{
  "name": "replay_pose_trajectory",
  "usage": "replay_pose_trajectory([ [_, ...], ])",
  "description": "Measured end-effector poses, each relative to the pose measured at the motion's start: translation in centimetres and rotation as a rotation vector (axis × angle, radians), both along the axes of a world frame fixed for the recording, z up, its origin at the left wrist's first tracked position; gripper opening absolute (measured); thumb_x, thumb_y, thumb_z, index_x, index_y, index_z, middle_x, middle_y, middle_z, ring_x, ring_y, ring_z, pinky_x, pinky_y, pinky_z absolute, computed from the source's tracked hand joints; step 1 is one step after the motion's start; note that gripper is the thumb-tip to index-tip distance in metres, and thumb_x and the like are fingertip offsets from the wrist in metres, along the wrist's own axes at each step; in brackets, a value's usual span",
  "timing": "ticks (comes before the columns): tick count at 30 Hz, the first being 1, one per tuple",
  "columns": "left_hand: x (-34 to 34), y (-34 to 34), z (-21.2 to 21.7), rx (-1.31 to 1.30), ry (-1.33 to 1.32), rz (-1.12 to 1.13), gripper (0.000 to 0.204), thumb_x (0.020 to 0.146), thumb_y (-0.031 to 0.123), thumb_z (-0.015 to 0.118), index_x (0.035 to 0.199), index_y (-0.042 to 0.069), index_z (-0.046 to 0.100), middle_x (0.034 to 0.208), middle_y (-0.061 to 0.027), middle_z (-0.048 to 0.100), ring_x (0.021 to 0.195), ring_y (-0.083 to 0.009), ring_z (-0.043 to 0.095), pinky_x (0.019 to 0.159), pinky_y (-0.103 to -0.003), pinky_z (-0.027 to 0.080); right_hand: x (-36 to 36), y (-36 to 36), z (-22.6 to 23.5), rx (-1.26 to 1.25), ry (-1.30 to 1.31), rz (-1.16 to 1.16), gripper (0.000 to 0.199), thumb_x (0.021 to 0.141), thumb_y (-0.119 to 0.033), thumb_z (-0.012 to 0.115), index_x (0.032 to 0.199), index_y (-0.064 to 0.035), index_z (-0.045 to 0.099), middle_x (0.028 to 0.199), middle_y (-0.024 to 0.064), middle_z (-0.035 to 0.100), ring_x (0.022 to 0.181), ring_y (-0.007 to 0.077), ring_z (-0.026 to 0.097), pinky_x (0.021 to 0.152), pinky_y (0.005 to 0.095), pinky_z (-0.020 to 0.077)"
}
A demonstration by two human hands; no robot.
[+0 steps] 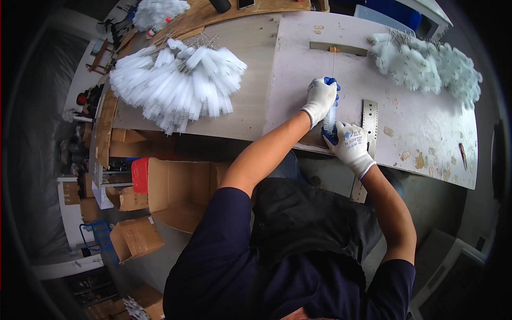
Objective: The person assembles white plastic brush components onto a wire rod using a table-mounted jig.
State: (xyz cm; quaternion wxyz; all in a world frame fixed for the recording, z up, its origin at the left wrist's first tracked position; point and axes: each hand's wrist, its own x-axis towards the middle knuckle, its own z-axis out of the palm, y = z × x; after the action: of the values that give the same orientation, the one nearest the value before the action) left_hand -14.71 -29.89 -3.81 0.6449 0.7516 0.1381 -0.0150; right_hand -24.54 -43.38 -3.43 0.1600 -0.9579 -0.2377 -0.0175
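A thin brush [330,116] with white bristles and a wire stem lies lengthwise between my hands. Its wire runs away from me to a small orange-yellow piece [334,49] on a flat bar [346,49] fixed to the board. My left hand [321,98], in a white glove with blue-coated fingers, is closed round the brush where wire meets bristles. Nearer the table edge, my right hand [351,143], gloved alike, pinches the bristled end. The fingertips are partly hidden. Just right of it, a perforated metal strip [369,121] juts over the edge.
A large fanned pile of white brushes [178,80] lies at the left, another pile [426,66] at the far right. A pen-like tool [463,156] rests near the right edge. Below the table at left stand open cardboard boxes [181,186]. A dark cup [220,5] stands at the back.
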Motion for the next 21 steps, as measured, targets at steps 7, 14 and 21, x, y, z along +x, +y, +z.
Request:
replay_pose_trajectory([
  [7, 0.7, 11.9, 7.2, 0.951, -0.357, -0.011, 0.03, 0.094, 0.035, 0.056, 0.1, 0.008, 0.067, 0.09, -0.0174, 0.07, 0.081, -0.0362, 0.067, 0.078, -0.045, 0.052, -0.6, -0.8, -1.0, -0.009, -0.176, 0.013, 0.032, 0.079, -0.037, 0.071, 0.092, -0.0079, 0.064, 0.088, 0.0129, 0.064, 0.084, 0.0309, 0.064, 0.077, 0.0424, 0.0501],
  [14, 3.9, 29.7, 11.3, 1.819, 0.274, 0.107, 0.041, 0.088, 0.022, 0.051, 0.127, 0.011, 0.059, 0.131, -0.02, 0.057, 0.122, -0.0378, 0.054, 0.101, -0.047, 0.043, -0.5, -0.8, -0.5, 0.156, -0.263, 0.071, 0.039, 0.072, -0.031, 0.076, 0.099, -0.0076, 0.061, 0.09, 0.0114, 0.062, 0.087, 0.0302, 0.062, 0.078, 0.0422, 0.049],
  [21, 3.7, 35.3, 11.8, 1.597, 0.253, 0.258, 0.04, 0.087, 0.019, 0.048, 0.122, 0.005, 0.061, 0.123, -0.0218, 0.063, 0.115, -0.0349, 0.062, 0.093, -0.046, 0.051, -0.4, -0.8, -0.7, 0.196, -0.231, 0.029, 0.036, 0.071, -0.03, 0.077, 0.094, -0.0077, 0.061, 0.091, 0.0112, 0.061, 0.088, 0.0304, 0.061, 0.077, 0.042, 0.0489],
])
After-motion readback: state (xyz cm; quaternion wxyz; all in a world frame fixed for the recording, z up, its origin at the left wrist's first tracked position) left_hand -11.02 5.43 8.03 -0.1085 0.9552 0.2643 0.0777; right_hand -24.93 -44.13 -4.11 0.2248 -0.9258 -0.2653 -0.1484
